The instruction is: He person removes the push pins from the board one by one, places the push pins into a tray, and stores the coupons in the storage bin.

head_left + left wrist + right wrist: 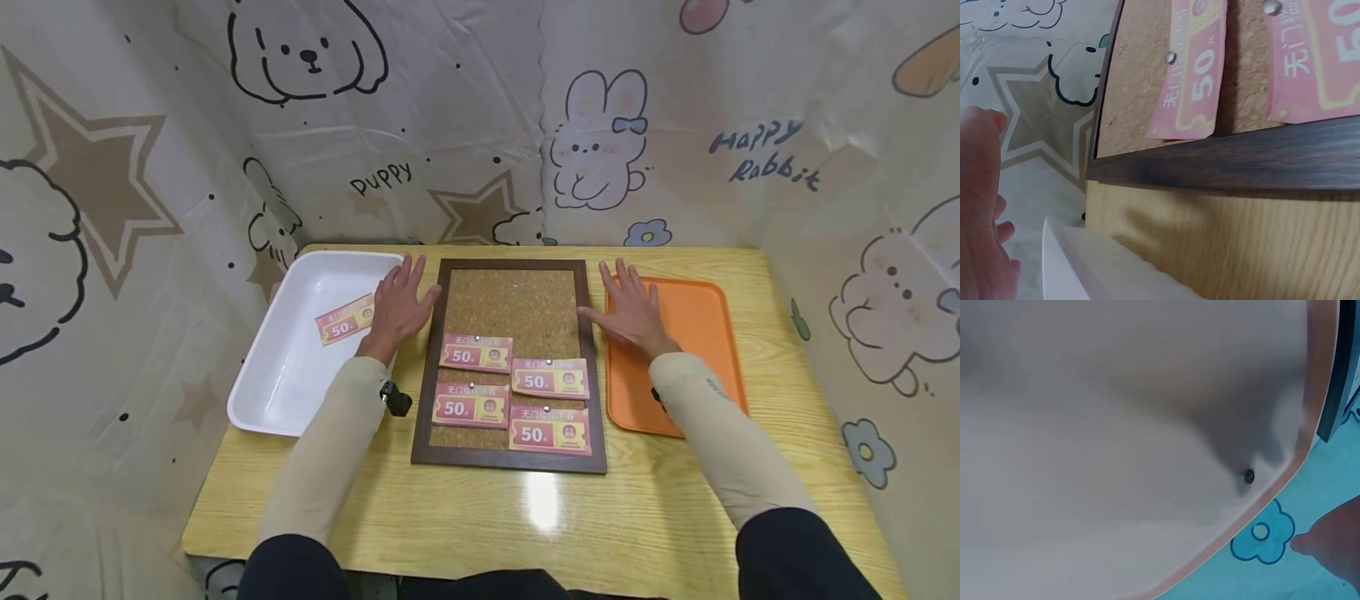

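A brown-framed cork board (510, 308) lies on the table between both hands. Several pink "50" coupons (471, 406) are fixed to its lower half with silver pushpins (1170, 57). My left hand (401, 304), fingers spread and holding nothing, hovers over the right rim of a white tub (273, 367). Another pink coupon (337, 323) lies in that tub, partly hidden behind the hand. On the other side, my right hand (632, 312) spreads its fingers over the left part of an orange tray (708, 333), also holding nothing. One dark pushpin (1249, 476) sits near the tray's corner.
The wooden table (480, 533) has its front edge close to the person's body. Patterned cloth (480, 108) hangs right behind the table and along both sides. The tub's wall (1085, 262) rises close to the board's left side.
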A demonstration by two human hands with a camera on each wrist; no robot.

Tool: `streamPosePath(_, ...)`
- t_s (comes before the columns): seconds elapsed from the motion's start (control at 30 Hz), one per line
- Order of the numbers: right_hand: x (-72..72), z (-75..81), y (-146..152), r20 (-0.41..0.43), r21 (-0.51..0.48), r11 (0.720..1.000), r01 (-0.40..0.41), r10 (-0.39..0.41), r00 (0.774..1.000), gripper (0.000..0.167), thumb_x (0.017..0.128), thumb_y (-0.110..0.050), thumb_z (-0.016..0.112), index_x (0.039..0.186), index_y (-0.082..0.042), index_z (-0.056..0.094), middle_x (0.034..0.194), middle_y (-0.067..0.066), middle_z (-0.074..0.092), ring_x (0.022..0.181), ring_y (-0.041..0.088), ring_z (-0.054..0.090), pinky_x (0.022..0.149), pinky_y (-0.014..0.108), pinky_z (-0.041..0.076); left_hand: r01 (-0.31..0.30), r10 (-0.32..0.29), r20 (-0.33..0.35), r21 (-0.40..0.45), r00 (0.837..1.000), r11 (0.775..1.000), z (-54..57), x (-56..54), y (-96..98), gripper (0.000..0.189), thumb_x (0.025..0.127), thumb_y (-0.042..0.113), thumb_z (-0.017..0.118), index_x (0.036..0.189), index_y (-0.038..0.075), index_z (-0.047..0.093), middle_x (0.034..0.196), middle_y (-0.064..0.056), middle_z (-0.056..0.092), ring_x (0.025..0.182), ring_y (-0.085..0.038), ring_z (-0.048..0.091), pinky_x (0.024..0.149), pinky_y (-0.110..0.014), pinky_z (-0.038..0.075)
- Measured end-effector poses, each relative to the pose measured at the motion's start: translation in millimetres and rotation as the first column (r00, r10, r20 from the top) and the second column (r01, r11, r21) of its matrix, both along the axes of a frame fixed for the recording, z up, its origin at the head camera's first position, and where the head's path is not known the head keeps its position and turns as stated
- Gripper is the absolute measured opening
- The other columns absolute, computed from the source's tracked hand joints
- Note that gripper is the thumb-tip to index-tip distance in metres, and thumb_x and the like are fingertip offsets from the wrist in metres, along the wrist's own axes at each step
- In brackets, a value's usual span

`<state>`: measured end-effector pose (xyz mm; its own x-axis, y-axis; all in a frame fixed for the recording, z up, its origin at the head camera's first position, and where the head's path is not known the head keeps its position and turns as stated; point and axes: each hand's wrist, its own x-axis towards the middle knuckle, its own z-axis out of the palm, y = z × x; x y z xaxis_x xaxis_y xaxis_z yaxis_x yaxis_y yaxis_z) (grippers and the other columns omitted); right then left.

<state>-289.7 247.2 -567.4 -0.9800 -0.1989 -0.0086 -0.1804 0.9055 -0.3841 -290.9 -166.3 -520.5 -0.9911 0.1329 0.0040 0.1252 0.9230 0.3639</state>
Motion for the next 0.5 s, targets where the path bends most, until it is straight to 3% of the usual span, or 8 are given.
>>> streamPosePath(0.5, 3.5, -1.2, -30.7, -0.008, 0.012, 0.998, -0.057, 0.057, 0.998, 0.097, 0.085, -0.070, 0.051, 0.157, -0.025, 0.004, 0.164, 0.014, 0.007, 0.150, 0.039, 0.007, 0.113, 0.069, 0.004, 0.015, -0.014, 0.031, -0.004, 0.999, 1.000, -12.6, 9.4, 7.5, 0.068, 0.099, 0.054, 0.034, 0.156, 0.025, 0.013, 0.164, -0.007, 0.009, 0.149, -0.034, 0.015, 0.118, -0.054, 0.013)
